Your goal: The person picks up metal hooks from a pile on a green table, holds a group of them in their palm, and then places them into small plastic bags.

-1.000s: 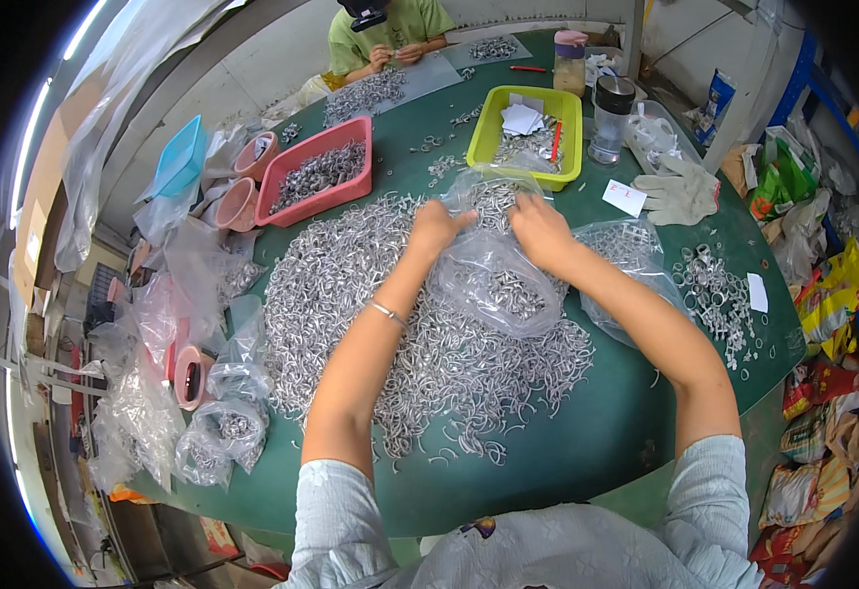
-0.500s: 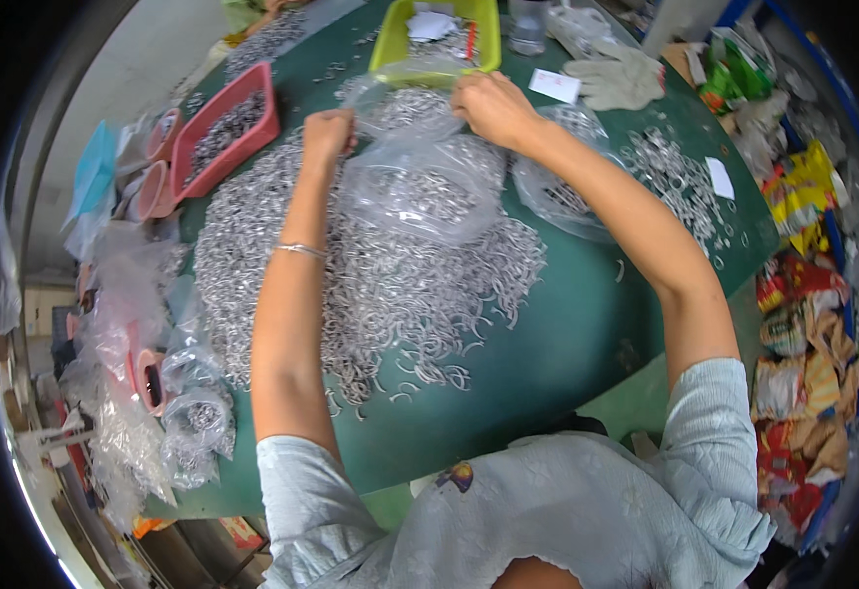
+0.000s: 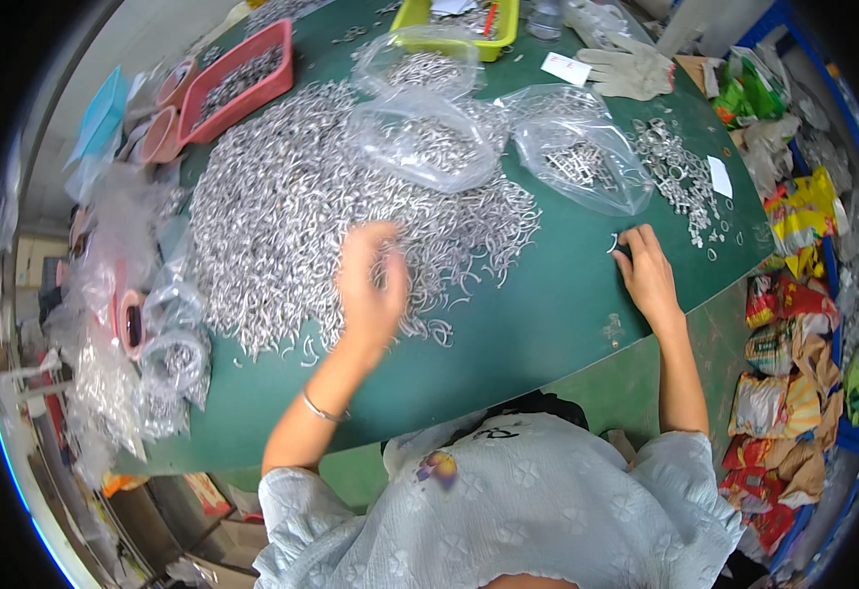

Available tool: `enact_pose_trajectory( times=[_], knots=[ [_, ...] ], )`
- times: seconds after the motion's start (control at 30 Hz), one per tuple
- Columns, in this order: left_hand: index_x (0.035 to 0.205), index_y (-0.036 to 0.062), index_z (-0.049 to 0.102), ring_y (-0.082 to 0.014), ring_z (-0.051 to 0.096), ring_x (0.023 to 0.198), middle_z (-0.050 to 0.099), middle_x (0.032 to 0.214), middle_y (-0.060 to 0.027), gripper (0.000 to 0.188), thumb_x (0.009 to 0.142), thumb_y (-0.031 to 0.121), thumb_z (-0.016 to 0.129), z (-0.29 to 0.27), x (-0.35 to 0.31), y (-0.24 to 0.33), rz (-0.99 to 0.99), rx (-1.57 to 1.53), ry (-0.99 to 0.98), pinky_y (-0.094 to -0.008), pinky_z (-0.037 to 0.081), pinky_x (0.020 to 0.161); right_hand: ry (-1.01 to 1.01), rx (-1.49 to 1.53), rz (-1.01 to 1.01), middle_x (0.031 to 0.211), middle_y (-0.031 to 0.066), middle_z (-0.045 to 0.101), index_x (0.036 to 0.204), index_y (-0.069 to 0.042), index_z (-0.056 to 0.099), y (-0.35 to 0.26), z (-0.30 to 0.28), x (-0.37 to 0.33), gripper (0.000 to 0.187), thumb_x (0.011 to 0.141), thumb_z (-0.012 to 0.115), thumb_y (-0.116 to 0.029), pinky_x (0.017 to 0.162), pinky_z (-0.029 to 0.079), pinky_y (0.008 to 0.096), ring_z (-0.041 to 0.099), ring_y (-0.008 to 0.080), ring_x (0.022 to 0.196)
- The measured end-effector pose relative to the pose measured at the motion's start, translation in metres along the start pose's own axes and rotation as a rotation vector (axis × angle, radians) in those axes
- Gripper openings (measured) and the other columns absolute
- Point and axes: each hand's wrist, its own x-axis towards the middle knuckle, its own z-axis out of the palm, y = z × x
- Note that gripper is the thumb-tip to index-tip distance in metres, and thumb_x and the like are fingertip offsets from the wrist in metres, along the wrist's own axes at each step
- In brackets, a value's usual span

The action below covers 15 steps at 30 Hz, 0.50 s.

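My left hand [image 3: 372, 285], blurred by motion, is over the near part of a large heap of small curved silver metal pieces [image 3: 282, 216]. Its thumb stands apart from the fingers, and nothing shows between them. On the bare green tabletop at the right, my right hand [image 3: 647, 270] has its thumb and forefinger at the two ends of one small curved metal piece [image 3: 614, 242]. Beyond my hands, a clear plastic bag [image 3: 429, 147] with similar pieces lies open on the heap. Another clear bag [image 3: 586, 162] of metal parts lies right of it.
A pink tray [image 3: 238, 83] of metal parts stands far left, a yellow-green tray [image 3: 459, 25] at the back. Loose rings [image 3: 679, 177], a white card [image 3: 567, 69] and a work glove [image 3: 627, 69] lie at right. Plastic bags [image 3: 169, 363] crowd the left edge.
Both hands have let go of the clear bag on the heap and come nearer. My left hand is now over the heap; my right is at the loose piece on the right.
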Motion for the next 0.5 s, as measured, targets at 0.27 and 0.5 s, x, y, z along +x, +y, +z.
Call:
enact_pose_trajectory(
  times=[0.27,0.5],
  knots=[
    [0.13,0.0145,0.057,-0.0378,0.028,0.14,0.038,0.15,-0.0073,0.048,0.084,0.022,0.07,0.029,-0.091,0.031,0.015,0.349,-0.485,-0.0727,0.021,0.105,-0.044,0.222,-0.334,0.111,0.0188,0.058,0.111,-0.001,0.059,-0.057,0.007,0.011,0.026,0.088,0.064,-0.012,0.089,0.047,0.0405,0.055,0.0371,0.109],
    [0.116,0.0111,0.062,-0.0324,0.04,0.132,0.047,0.137,-0.0089,0.03,0.086,0.008,0.061,0.024,-0.091,-0.012,0.008,0.497,-0.383,-0.0708,0.023,0.106,0.031,0.075,-0.396,0.147,0.0243,0.032,0.134,-0.007,0.05,-0.109,0.097,0.041,0.065,0.083,0.071,-0.042,0.109,0.024,0.0576,0.025,0.0473,0.137]
  ],
)
